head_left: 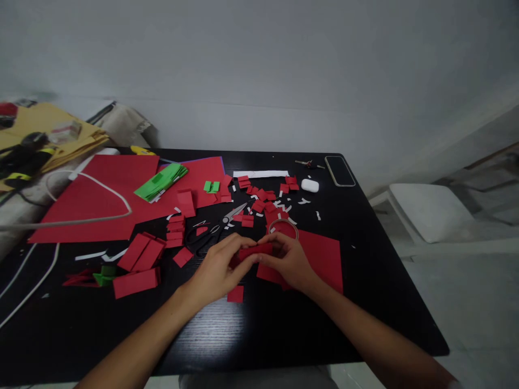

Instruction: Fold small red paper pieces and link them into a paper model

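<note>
Between them, my left hand (pixel 222 266) and my right hand (pixel 287 260) grip a piece of red paper (pixel 256 250), thumbs at its near side and fingertips along the upper edge. Both hands are closed on it, and part of it is hidden behind the fingers. Just past my right hand lies a roll of tape (pixel 297 231) on red paper. A red paper sheet (pixel 324 255) extends under my right hand. Scissors (pixel 227 218) with black handles lie beyond my left hand, blades slightly apart. A small red paper square (pixel 235 294) sits below my hands.
Small folded red papers (pixel 259 206) and white scraps are scattered beyond my hands. Large red sheets (pixel 93 200), a green paper stack (pixel 161 182) and red folded strips (pixel 137 282) lie left. A white case (pixel 310 186) and phone (pixel 339 171) are back right. A white cable (pixel 81 220) crosses the left.
</note>
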A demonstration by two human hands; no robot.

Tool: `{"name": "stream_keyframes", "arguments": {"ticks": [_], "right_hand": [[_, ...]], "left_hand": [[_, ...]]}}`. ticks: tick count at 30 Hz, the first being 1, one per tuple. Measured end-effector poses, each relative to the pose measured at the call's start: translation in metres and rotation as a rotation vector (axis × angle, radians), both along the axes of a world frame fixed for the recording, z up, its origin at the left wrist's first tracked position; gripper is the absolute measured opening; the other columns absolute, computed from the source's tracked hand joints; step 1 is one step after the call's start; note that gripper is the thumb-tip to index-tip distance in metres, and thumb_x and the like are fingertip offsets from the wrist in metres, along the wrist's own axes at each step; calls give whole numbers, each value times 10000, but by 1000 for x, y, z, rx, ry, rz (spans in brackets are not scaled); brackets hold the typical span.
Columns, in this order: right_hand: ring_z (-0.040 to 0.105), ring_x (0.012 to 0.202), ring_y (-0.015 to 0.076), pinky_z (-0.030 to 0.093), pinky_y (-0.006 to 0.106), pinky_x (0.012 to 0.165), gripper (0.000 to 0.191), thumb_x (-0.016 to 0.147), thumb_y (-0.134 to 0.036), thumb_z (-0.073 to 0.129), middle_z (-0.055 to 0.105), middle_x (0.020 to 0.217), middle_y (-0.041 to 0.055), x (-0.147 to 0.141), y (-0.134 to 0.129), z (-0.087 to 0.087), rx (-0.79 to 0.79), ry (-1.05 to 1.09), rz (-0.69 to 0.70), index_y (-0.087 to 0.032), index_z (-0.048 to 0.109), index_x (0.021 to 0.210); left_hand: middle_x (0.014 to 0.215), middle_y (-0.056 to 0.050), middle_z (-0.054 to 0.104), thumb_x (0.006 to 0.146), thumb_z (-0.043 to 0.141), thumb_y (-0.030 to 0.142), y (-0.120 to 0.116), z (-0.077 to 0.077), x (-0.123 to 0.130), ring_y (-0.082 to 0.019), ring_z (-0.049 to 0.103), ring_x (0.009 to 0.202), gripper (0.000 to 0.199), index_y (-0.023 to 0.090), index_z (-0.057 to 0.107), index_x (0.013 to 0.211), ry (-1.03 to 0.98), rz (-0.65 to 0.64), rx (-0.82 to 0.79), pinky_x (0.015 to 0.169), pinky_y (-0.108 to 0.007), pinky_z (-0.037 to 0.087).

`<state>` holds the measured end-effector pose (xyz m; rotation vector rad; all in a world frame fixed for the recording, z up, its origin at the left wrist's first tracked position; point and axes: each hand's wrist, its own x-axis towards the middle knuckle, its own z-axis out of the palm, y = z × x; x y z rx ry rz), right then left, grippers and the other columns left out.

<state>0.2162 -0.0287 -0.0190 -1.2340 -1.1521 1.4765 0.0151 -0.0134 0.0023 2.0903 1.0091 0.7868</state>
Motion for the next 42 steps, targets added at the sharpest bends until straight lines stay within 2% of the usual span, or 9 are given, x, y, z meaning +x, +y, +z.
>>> {"name": "stream_keyframes", "arguments": {"ticks": [3, 7, 14, 17, 21, 31, 42], "right_hand": [[706, 803, 185, 543, 296, 730, 288, 732, -329, 851, 761, 872, 19, -1, -3, -4, 85, -104, 17, -209, 706, 950], [697, 813, 192, 536, 300, 722, 281, 752, -330, 822, 749, 862, 18, -3, -5, -7, 111, -150, 43, -216, 697, 977], [699, 812, 183, 545, 299, 729, 377, 702, -307, 865, 739, 881, 4, -2, -2, 1, 25, -3, -15, -229, 647, 999], [685, 740, 164, 530, 287, 696, 431, 688, -301, 885, 712, 809, -21, -1, -1, 3, -58, 60, -24, -235, 629, 1029], [686, 740, 162, 534, 293, 711, 465, 682, -312, 895, 689, 802, -27, 1, 0, 3, -112, 120, -15, -239, 632, 1058], [655, 739, 134, 516, 276, 741, 450, 632, -301, 932, 663, 779, -40, 3, 4, 1, -102, 109, -73, -223, 662, 983], [674, 813, 147, 534, 284, 779, 432, 621, -274, 935, 682, 816, -29, 4, 3, 2, -129, 138, -66, -232, 680, 966]], "left_hand": [[888, -26, 685, 1026, 542, 291, 2, 1, 1, -152, 653, 798, 167, 190, 663, 971, 38, -16, -53, 711, -259, 502], [808, -2, 642, 1031, 511, 291, 3, 2, 0, -135, 603, 721, 221, 189, 633, 877, 78, -49, -92, 661, -250, 450], [686, 30, 563, 992, 533, 270, 2, 0, 0, -119, 525, 629, 225, 183, 597, 794, 17, 22, -180, 594, -230, 399], [681, 32, 564, 974, 560, 282, 2, -2, 1, -116, 512, 626, 219, 179, 601, 785, -19, 33, -241, 588, -228, 394], [678, 32, 567, 984, 565, 321, 2, -3, 1, -114, 509, 623, 237, 178, 625, 805, -38, 56, -267, 580, -225, 389], [687, 36, 559, 992, 569, 312, 2, -3, 1, -106, 514, 628, 227, 176, 638, 824, -41, 96, -204, 589, -216, 396], [690, 36, 554, 992, 569, 309, 1, -3, 1, -108, 514, 634, 222, 178, 631, 823, -49, 107, -193, 595, -221, 402]]}}
